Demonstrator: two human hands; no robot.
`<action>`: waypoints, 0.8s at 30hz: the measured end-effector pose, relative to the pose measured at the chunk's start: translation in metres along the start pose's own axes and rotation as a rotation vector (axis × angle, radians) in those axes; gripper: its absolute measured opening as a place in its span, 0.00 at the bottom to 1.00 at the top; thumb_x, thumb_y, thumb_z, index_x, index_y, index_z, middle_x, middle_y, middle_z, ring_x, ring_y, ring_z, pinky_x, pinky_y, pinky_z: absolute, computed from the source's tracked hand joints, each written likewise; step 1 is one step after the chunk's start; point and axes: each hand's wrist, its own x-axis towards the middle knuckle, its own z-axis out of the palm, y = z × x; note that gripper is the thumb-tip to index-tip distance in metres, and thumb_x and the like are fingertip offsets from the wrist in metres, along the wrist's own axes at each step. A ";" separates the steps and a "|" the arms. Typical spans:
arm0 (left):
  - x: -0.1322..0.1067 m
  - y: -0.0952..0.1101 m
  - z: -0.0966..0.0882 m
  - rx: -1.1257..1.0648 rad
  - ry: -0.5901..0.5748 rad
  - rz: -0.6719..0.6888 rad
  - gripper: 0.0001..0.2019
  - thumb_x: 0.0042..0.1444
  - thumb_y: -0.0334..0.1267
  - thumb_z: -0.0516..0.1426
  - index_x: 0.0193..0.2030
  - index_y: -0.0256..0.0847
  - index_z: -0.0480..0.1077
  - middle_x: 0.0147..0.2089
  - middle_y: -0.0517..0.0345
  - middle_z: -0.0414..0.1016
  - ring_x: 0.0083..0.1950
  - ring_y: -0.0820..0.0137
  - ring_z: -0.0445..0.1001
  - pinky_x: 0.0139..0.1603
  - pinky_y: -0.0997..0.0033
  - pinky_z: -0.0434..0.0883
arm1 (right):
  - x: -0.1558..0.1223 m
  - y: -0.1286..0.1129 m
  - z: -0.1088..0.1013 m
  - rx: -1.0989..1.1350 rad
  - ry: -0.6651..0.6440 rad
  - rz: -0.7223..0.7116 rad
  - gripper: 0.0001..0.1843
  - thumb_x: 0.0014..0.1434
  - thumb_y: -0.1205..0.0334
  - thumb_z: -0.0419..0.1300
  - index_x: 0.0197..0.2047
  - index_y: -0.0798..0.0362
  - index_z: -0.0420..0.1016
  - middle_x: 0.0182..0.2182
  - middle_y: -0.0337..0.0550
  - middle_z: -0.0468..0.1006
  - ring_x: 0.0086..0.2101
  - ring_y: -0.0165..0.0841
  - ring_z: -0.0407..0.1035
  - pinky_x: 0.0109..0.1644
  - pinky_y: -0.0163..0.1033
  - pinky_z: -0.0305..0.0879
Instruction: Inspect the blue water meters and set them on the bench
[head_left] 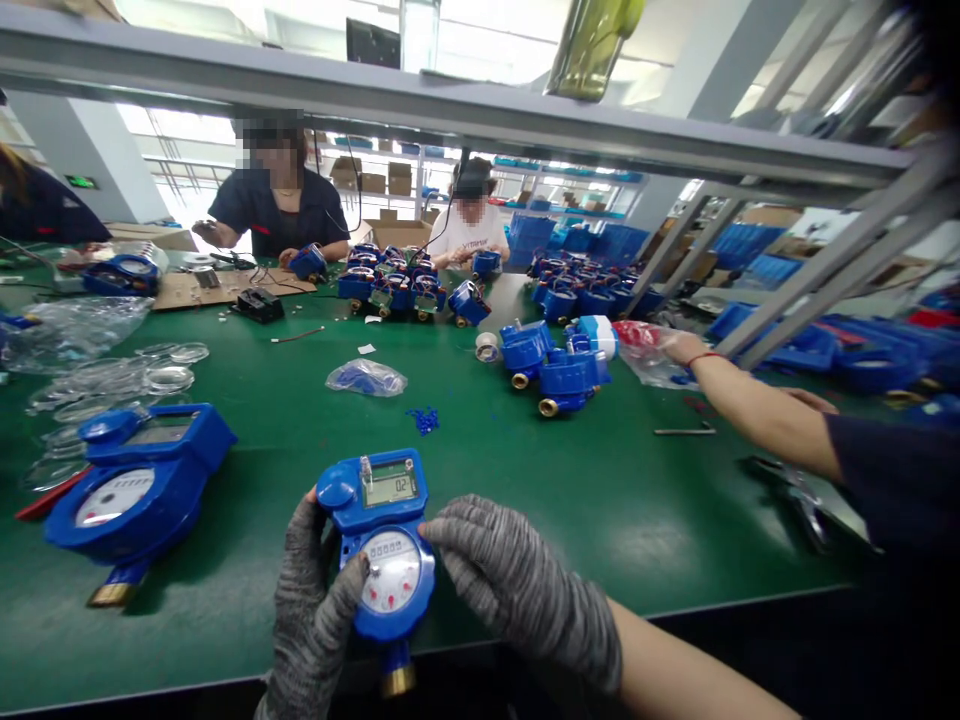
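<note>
Just past the table's front edge, my left hand point(319, 600), in a grey knit glove, grips a blue water meter point(390, 575) by its left side, thumb over the round dial. The meter has a small lit display at the top and a brass threaded end pointing toward me. My right hand point(517, 575), gloved the same way, has its fingers bent together with the tips against the meter's right edge; whether they pinch anything small is hidden. A second blue water meter point(142, 490) lies to the left. Small blue pieces point(424, 420) are heaped beyond my hands.
Clear round discs point(169, 378) and a red-handled tool point(52, 495) lie at left. A plastic bag point(366, 377) and blue meter bodies point(566, 378) stand mid-table. A co-worker's arm point(765, 400) reaches in from the right. Other people work across the green table point(600, 530), below a metal shelf beam point(450, 105).
</note>
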 end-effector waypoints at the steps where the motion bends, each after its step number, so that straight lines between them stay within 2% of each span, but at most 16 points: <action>1: 0.000 0.000 0.000 -0.001 -0.002 0.001 0.39 0.50 0.48 0.66 0.67 0.50 0.58 0.67 0.49 0.63 0.65 0.50 0.65 0.62 0.55 0.68 | 0.001 0.001 0.003 0.182 0.034 0.141 0.11 0.65 0.60 0.56 0.49 0.50 0.74 0.43 0.46 0.79 0.43 0.38 0.73 0.48 0.45 0.71; 3: 0.001 -0.001 -0.001 -0.007 -0.016 0.000 0.39 0.50 0.48 0.66 0.67 0.50 0.58 0.66 0.49 0.65 0.64 0.51 0.67 0.59 0.56 0.70 | 0.004 0.003 0.010 0.564 0.052 0.422 0.15 0.64 0.53 0.59 0.50 0.50 0.71 0.43 0.45 0.79 0.43 0.37 0.74 0.46 0.43 0.72; 5: 0.001 -0.002 -0.002 -0.015 -0.032 0.018 0.38 0.50 0.47 0.66 0.67 0.50 0.59 0.66 0.49 0.66 0.64 0.51 0.67 0.58 0.59 0.71 | 0.010 0.002 0.015 0.879 0.013 0.591 0.24 0.60 0.50 0.63 0.55 0.50 0.66 0.44 0.45 0.79 0.42 0.38 0.75 0.44 0.43 0.72; 8: 0.001 -0.003 -0.003 -0.024 -0.044 0.041 0.37 0.52 0.46 0.66 0.68 0.51 0.58 0.66 0.51 0.65 0.65 0.53 0.66 0.58 0.62 0.71 | 0.017 -0.003 0.017 1.162 -0.064 0.631 0.32 0.56 0.55 0.66 0.61 0.49 0.62 0.46 0.46 0.79 0.44 0.39 0.75 0.50 0.45 0.70; 11: 0.000 -0.002 -0.003 -0.012 -0.028 0.021 0.38 0.52 0.47 0.65 0.68 0.51 0.57 0.66 0.51 0.66 0.64 0.54 0.66 0.58 0.63 0.71 | 0.024 -0.005 0.018 1.322 -0.133 0.605 0.29 0.55 0.60 0.66 0.60 0.50 0.67 0.47 0.46 0.79 0.47 0.39 0.75 0.57 0.48 0.66; 15: -0.002 0.002 0.001 0.015 -0.018 0.003 0.39 0.52 0.48 0.65 0.69 0.50 0.56 0.66 0.50 0.66 0.64 0.54 0.66 0.56 0.63 0.72 | 0.032 -0.002 0.027 1.472 -0.136 0.522 0.24 0.53 0.64 0.63 0.55 0.54 0.73 0.45 0.49 0.81 0.46 0.41 0.75 0.57 0.49 0.66; 19: -0.005 0.005 0.004 0.021 0.009 -0.011 0.39 0.52 0.48 0.65 0.69 0.51 0.56 0.68 0.52 0.63 0.66 0.53 0.64 0.62 0.59 0.68 | 0.034 -0.003 0.034 1.516 -0.115 0.537 0.25 0.48 0.67 0.61 0.52 0.56 0.75 0.44 0.49 0.81 0.43 0.41 0.75 0.54 0.48 0.68; 22: -0.006 0.007 0.006 0.004 0.017 -0.028 0.39 0.50 0.49 0.66 0.68 0.51 0.57 0.69 0.52 0.61 0.66 0.52 0.64 0.63 0.56 0.66 | 0.031 -0.001 0.030 1.458 -0.123 0.530 0.25 0.50 0.65 0.62 0.53 0.55 0.74 0.43 0.47 0.81 0.43 0.39 0.75 0.54 0.45 0.67; 24: -0.005 0.006 0.005 -0.029 0.029 -0.044 0.40 0.49 0.49 0.66 0.68 0.51 0.57 0.68 0.51 0.61 0.65 0.50 0.65 0.62 0.54 0.67 | 0.031 0.014 0.026 1.297 -0.204 0.521 0.23 0.55 0.60 0.61 0.54 0.55 0.73 0.41 0.47 0.81 0.42 0.37 0.75 0.53 0.45 0.67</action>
